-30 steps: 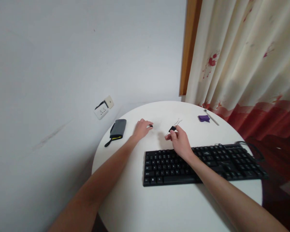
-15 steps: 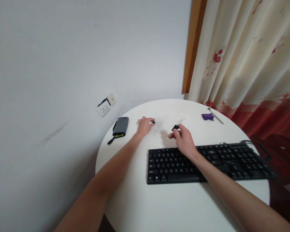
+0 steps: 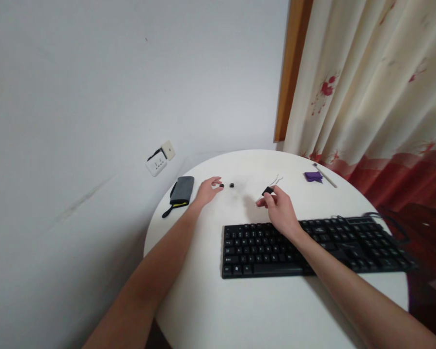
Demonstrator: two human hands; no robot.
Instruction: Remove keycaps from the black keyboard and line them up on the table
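A small black keycap (image 3: 221,185) sits between the thumb and fingertips of my left hand (image 3: 207,190), low over the white tabletop. Just to its right, a second black keycap (image 3: 231,185) stands on the table, apart from the fingers. My right hand (image 3: 280,207) is closed around the black handle of a wire keycap puller (image 3: 268,191), raised above the far edge of the keyboard. The puller's thin wire loops stick out at both ends. Under my right wrist and forearm lies the black keyboard (image 3: 261,252), partly hidden by the arm.
A folded grey pouch (image 3: 182,189) with a dark strap rests at the table's left. Toward the right are a folded purple cloth (image 3: 313,177) and a slim brush (image 3: 325,175). The round white table (image 3: 203,300) touches the wall; a curtain (image 3: 349,97) hangs behind on the right.
My left hand has moved left, and one keycap now stands free on the table while another shows at its fingertips. My right hand has shifted slightly right with the puller.
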